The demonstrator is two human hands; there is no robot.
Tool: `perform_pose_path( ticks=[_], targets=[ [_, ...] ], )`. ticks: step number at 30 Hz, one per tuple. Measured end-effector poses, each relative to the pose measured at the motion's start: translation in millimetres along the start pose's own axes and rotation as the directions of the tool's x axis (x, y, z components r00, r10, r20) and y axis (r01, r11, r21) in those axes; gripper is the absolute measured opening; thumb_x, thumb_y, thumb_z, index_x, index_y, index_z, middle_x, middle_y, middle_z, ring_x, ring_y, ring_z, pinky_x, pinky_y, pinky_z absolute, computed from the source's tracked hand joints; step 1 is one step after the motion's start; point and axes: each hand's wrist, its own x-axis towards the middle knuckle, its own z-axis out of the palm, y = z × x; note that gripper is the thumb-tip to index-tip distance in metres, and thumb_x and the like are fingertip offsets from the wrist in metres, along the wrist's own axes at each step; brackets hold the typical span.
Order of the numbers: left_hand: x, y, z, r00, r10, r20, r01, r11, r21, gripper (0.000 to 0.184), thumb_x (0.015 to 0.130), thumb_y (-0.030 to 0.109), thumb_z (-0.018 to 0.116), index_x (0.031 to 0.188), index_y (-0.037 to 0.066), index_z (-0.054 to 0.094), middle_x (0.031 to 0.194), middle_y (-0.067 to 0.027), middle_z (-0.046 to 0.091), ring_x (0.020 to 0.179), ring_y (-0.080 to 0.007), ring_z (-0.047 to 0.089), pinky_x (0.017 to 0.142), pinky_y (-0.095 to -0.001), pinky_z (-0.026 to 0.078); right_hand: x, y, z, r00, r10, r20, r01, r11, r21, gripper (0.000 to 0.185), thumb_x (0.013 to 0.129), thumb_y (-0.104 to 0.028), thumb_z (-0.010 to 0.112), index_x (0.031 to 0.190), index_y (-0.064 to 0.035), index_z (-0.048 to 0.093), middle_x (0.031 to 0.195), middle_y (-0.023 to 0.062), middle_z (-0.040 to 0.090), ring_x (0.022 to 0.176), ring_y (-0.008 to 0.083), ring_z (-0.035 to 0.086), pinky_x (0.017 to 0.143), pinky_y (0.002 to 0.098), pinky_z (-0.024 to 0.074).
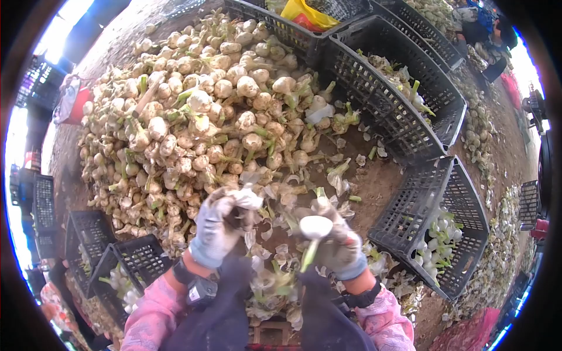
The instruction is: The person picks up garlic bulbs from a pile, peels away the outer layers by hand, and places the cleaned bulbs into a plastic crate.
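In the head view, a clean white garlic bulb point(316, 226) with a short green stem pointing down is held in my right hand point(342, 248), whose gloved fingers are closed round it. My left hand point(218, 225), in a soiled white glove, is curled and closed on a pale, papery piece of garlic skin point(249, 199). Blur hides some fingertips. Both hands are apart, above my knees. Just beyond them rises a large heap of unpeeled garlic point(199, 117) with stems. Loose peelings point(275, 281) lie between my legs.
A black crate point(410, 216) with cleaned garlic tilts at the right; a larger black crate point(386, 88) behind it holds garlic and scraps. More black crates point(137, 257) stand at the left. A yellow bag point(310, 14) lies at the back. A person point(483, 32) is at the upper right.
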Motion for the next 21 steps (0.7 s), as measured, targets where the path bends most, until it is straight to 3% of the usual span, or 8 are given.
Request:
perform_pose_path(
  ticks=[4,7,9,10,13,17,19,21],
  targets=[
    [11.1,1.1,-35.3,0.993,0.102,0.058,-0.116,0.779,0.616,0.019,0.094,0.015,0.055,0.090,0.001,0.066,0.080,-0.0099,0.068,0.071,-0.0147,0.067,0.056,-0.0254,0.054,-19.8,-48.4,-16.8,0.855,-0.321,0.407,0.161,0.911,0.380,0.034,0.092,-0.046,0.057,0.111,-0.0190,0.061,0.089,0.0003,0.062,0.071,0.0105,0.056,0.070,0.0294,0.0426],
    [15.3,-10.1,-43.2,0.997,0.000,0.073,-0.066,0.412,0.909,0.018,0.090,0.018,0.066,0.084,0.001,0.066,0.082,-0.0086,0.064,0.071,-0.0159,0.063,0.063,-0.0279,0.054,10.1,-63.7,-31.9,0.968,-0.251,-0.012,0.237,0.928,-0.288,0.028,0.095,-0.036,0.058,0.113,-0.0159,0.065,0.089,0.0037,0.067,0.075,0.0114,0.063,0.065,0.0239,0.0478],
    [20.9,-24.3,-46.5,0.973,-0.037,0.228,-0.231,-0.135,0.964,0.024,0.081,0.025,0.074,0.087,0.004,0.065,0.099,-0.0131,0.062,0.092,-0.0212,0.062,0.084,-0.0361,0.052,49.7,-36.7,-55.0,0.951,-0.298,-0.080,0.083,0.498,-0.863,0.033,0.088,-0.016,0.067,0.119,-0.0091,0.062,0.109,0.0138,0.069,0.086,0.0190,0.067,0.080,0.0306,0.0543],
    [16.4,-28.3,-36.9,0.981,-0.089,0.175,-0.185,-0.121,0.975,0.038,0.076,0.030,0.077,0.100,0.005,0.064,0.113,-0.0160,0.058,0.108,-0.0275,0.057,0.097,-0.0398,0.044,77.4,-19.5,-64.6,0.906,-0.326,0.271,0.220,-0.184,-0.958,0.042,0.083,-0.009,0.068,0.125,-0.0097,0.060,0.108,0.0121,0.068,0.094,0.0223,0.066,0.084,0.0328,0.0536],
    [11.7,-42.1,-46.1,0.955,-0.026,0.295,-0.294,0.024,0.955,0.047,0.081,0.028,0.073,0.117,0.001,0.059,0.114,-0.0150,0.059,0.103,-0.0281,0.061,0.092,-0.0341,0.047,130.9,20.3,-39.3,0.993,-0.099,-0.070,-0.112,-0.513,-0.851,0.055,0.078,-0.013,0.065,0.132,-0.0181,0.053,0.126,0.0145,0.056,0.107,0.0344,0.061,0.089,0.0419,0.0502],
    [15.4,-28.3,-43.3,0.980,-0.096,0.177,-0.168,0.090,0.982,0.047,0.085,0.027,0.070,0.122,0.002,0.058,0.103,-0.0135,0.064,0.099,-0.0234,0.062,0.087,-0.0326,0.048,159.8,49.9,-88.3,0.985,-0.148,0.088,0.041,-0.301,-0.953,0.040,0.079,-0.014,0.068,0.119,-0.0128,0.063,0.114,0.0158,0.064,0.098,0.0340,0.064,0.086,0.0422,0.0519],
    [21.0,-31.0,-70.0,0.998,0.057,0.010,-0.036,0.477,0.878,0.049,0.087,0.028,0.071,0.128,0.006,0.055,0.107,-0.0048,0.062,0.098,-0.0175,0.059,0.088,-0.0317,0.049,144.4,42.0,-88.5,0.969,-0.198,0.150,0.140,-0.063,-0.988,0.033,0.080,-0.013,0.067,0.113,-0.0098,0.066,0.110,0.0153,0.066,0.095,0.0317,0.066,0.086,0.0427,0.0522],
    [35.0,-38.1,-95.2,0.891,0.364,0.272,-0.398,0.334,0.854,0.067,0.085,0.029,0.075,0.141,0.008,0.043,0.127,-0.0052,0.051,0.108,-0.0189,0.055,0.089,-0.0323,0.050,110.7,26.4,-71.8,0.973,-0.203,0.112,0.162,0.250,-0.955,0.024,0.083,-0.016,0.068,0.106,-0.0074,0.069,0.108,0.0149,0.068,0.096,0.0293,0.067,0.088,0.0426,0.0519]
  ],
)
